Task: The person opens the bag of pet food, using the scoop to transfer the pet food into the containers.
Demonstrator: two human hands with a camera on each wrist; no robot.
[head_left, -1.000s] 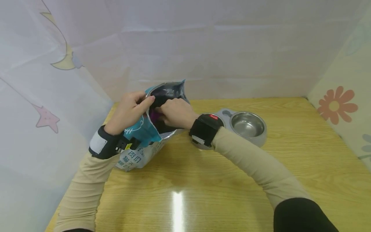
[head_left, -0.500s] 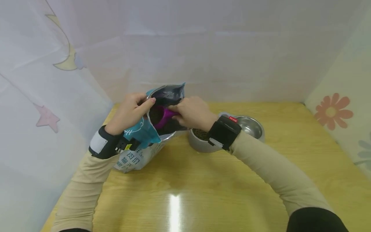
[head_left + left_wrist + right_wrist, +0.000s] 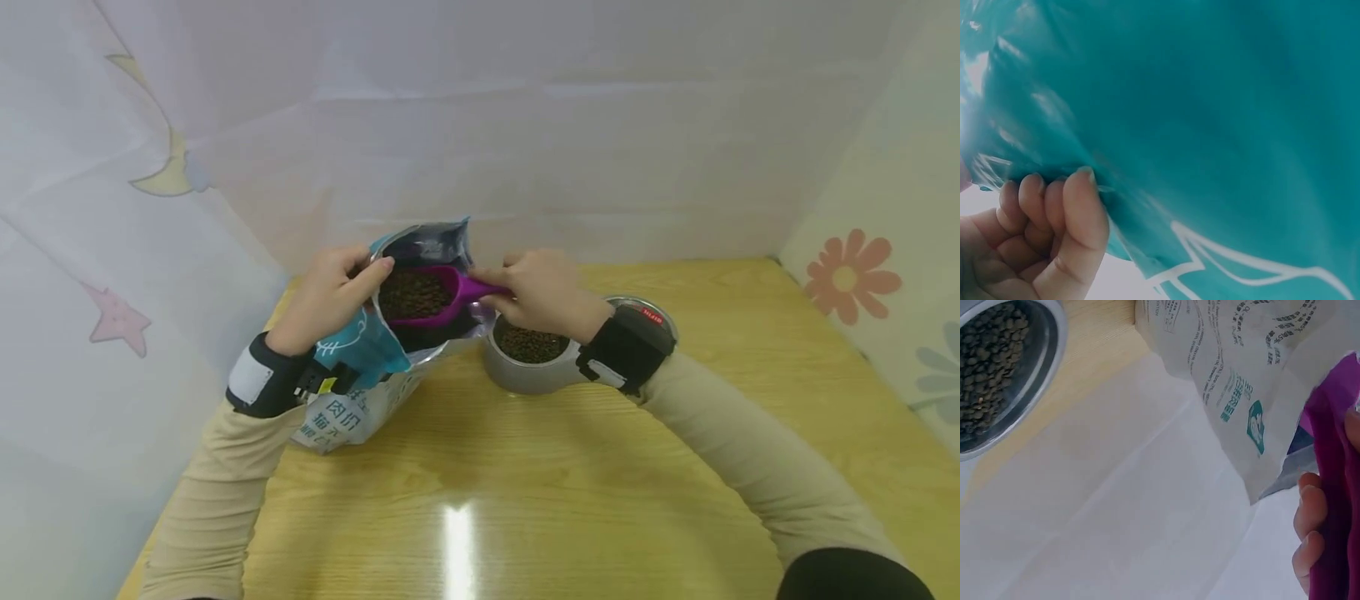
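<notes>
Over the wooden bench, my left hand pinches the bag open while my right hand grips the heaped purple scoop above its mouth; tilting could spill kibble short of the bowl.

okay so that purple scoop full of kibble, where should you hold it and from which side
Probably by the narrow handle, coming from the right, away from the bag. The purple scoop lies level with its full bowl end over the bag mouth and the handle pointing right, where the right hand pinches it now. Holding it there should keep it level.
</notes>
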